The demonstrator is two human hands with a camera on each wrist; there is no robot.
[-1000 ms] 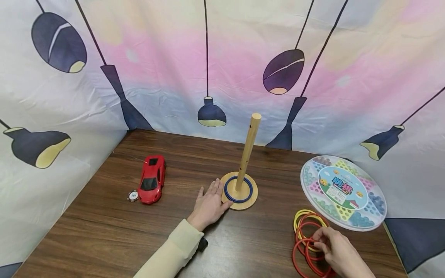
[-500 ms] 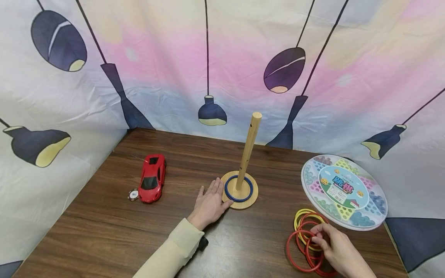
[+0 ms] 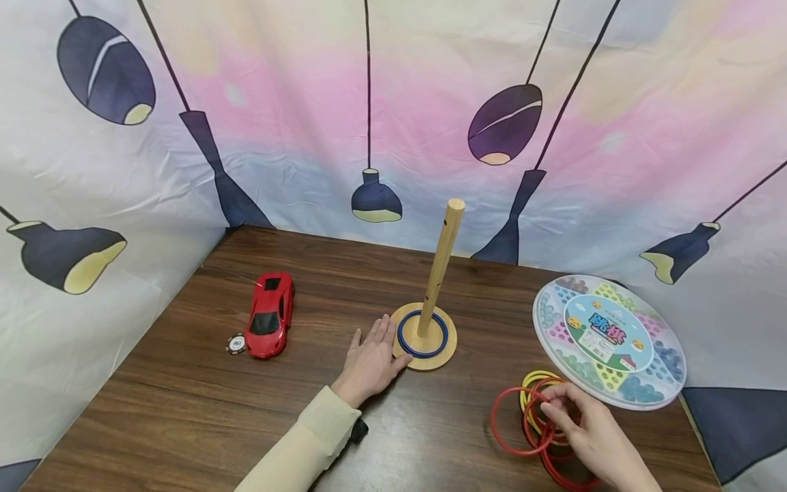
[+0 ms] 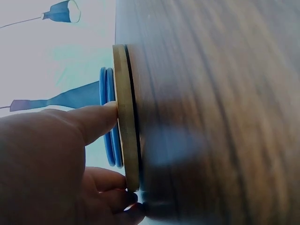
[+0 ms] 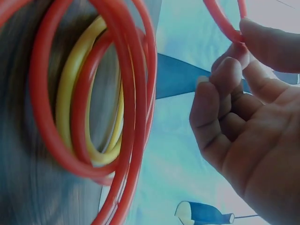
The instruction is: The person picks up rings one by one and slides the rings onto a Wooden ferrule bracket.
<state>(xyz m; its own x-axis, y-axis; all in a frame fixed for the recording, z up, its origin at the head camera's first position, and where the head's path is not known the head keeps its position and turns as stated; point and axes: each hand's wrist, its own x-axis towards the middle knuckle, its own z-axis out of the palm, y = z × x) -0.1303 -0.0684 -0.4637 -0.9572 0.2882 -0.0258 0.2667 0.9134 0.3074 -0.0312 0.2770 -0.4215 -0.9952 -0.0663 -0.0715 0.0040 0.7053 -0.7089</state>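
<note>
A wooden post rises from a round wooden base, with two stacked blue rings lying around its foot. My left hand lies flat at the base's left side, fingers stretched out, thumb and fingers touching its edge. At the right, my right hand pinches a red ring between thumb and fingertips, lifted above a pile of rings. That pile holds several red rings and yellow rings, overlapping on the table. Part of it is hidden by the right hand.
A round Chinese checkers box lies behind the ring pile. Farther left are a red toy car and a poker chip beside it. A printed cloth hangs around the back and sides of the wooden table.
My right hand has raised the pinched red ring and shifted it left and slightly away from the pile. The left hand has stayed at the base.
</note>
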